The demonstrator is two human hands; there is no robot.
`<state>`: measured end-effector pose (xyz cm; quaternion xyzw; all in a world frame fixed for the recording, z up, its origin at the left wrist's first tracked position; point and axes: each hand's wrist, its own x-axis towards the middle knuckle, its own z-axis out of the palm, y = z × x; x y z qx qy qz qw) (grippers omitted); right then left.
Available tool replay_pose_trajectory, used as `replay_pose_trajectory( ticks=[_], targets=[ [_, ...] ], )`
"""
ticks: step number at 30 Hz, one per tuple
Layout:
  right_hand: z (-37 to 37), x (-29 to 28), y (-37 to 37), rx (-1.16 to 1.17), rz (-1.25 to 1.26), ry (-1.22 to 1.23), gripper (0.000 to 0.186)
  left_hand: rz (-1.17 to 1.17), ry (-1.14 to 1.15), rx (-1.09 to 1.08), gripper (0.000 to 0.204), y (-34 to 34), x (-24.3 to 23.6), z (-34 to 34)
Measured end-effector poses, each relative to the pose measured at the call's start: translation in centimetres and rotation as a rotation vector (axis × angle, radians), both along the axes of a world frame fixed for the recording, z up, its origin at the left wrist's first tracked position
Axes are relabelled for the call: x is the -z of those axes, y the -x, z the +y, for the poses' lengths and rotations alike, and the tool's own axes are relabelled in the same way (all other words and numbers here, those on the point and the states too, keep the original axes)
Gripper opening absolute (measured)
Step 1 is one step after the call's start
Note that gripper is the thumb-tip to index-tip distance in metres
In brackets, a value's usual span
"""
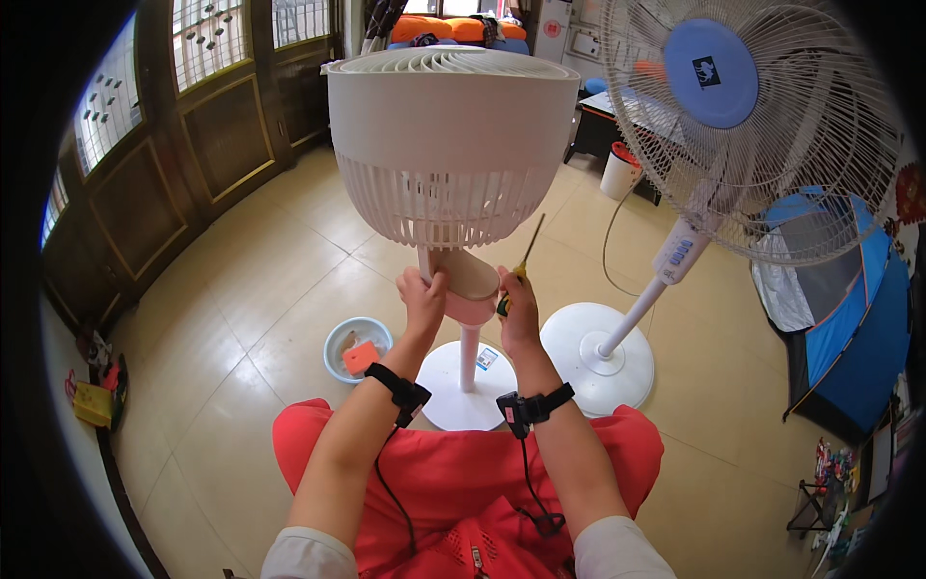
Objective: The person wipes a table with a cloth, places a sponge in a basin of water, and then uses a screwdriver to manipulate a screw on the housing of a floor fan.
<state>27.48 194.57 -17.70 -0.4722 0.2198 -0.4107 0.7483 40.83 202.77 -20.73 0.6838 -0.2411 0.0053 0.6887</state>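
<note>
A white pedestal fan (453, 116) stands upright before me, its round head facing up and away on a short pole. My left hand (422, 297) is closed at the left side of the fan's neck, just under the slatted rear housing. In my right hand (519, 309) is a screwdriver (524, 265) with a yellow and black handle, its shaft pointing up past the housing. That hand is beside the right edge of the fan's oval neck piece (468, 275). The fan's round white base (463, 391) rests on the tiles close to my knees.
A second white fan with a blue hub (711, 73) stands at the right. A pale blue basin (335, 355) holds an orange cloth or sponge (361, 358). Farther right is a blue tent (849, 318); a white bin (620, 174) stands behind. Dark wooden doors (227, 125) line the left.
</note>
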Motion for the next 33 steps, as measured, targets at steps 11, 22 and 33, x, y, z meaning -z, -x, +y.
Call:
replay_pose_trajectory(
  ticks=[11, 22, 33],
  targets=[
    [3.8, -8.2, 5.7, 0.022, -0.299, 0.573, 0.023, -0.412, 0.45, 0.025, 0.031, 7.6, -11.6, 7.7],
    [6.0, -7.7, 4.8, -0.149, -0.181, 0.409, 0.026, -1.428, -0.058, -0.422, 0.036, 10.0, -28.9, 7.6],
    [5.9, -8.5, 3.6, -0.259, -0.252, 0.281, 0.028, -1.436, -0.148, -0.453, 0.028, 9.0, -29.1, 5.2]
  ],
)
